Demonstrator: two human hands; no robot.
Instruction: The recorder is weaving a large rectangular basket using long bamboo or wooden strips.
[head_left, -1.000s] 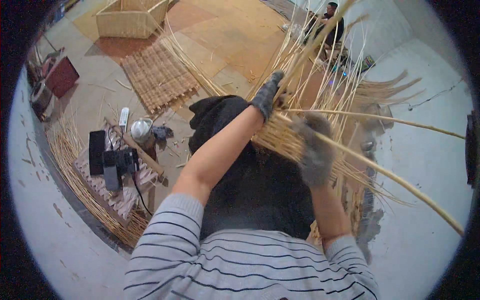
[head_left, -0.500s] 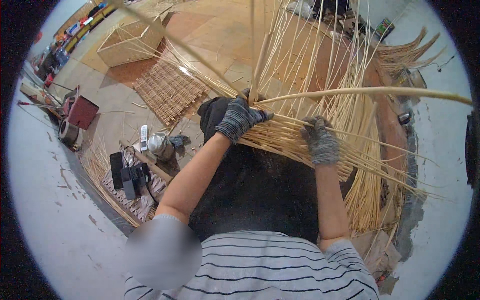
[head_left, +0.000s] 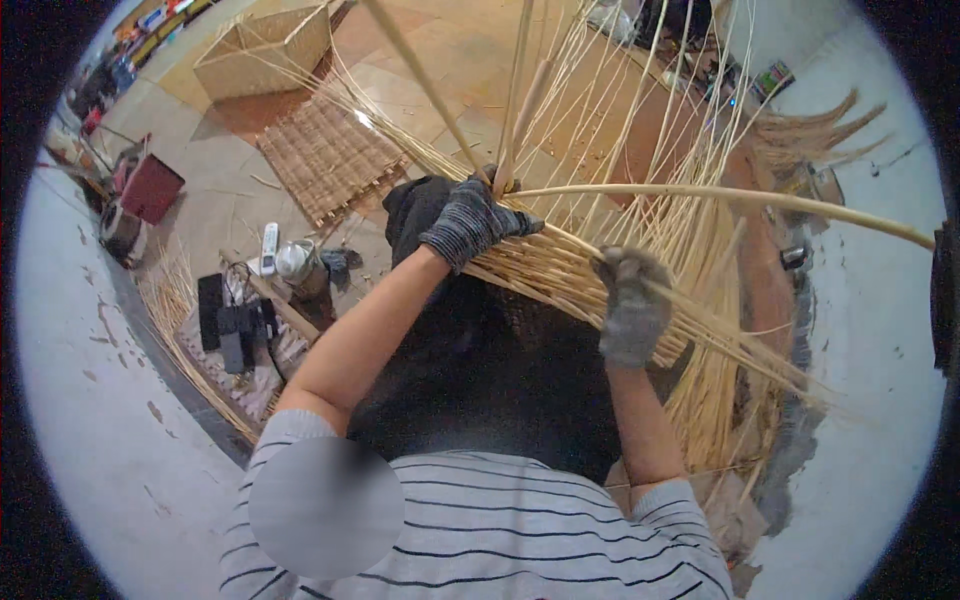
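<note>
A half-woven wicker panel of pale willow rods lies over my dark-covered lap. My left hand, in a grey-and-black knit glove, is closed on its left corner, where thick rods stand up and one long rod curves off to the right. My right hand, in a grey glove and slightly blurred, is closed around thin willow rods at the panel's right part. Their loose ends trail past it to the right. Many unwoven rods fan out beyond the panel.
On the floor to the left lie a finished woven mat, a lidless wicker frame, a white remote control, a jar and black devices. A red dustpan stands farther left. A bundle of twigs rests near the right wall.
My right hand has moved slightly down and pulled its thin rods lower, along the panel's right side. My left hand keeps its hold on the corner. The whole view has shifted a little.
</note>
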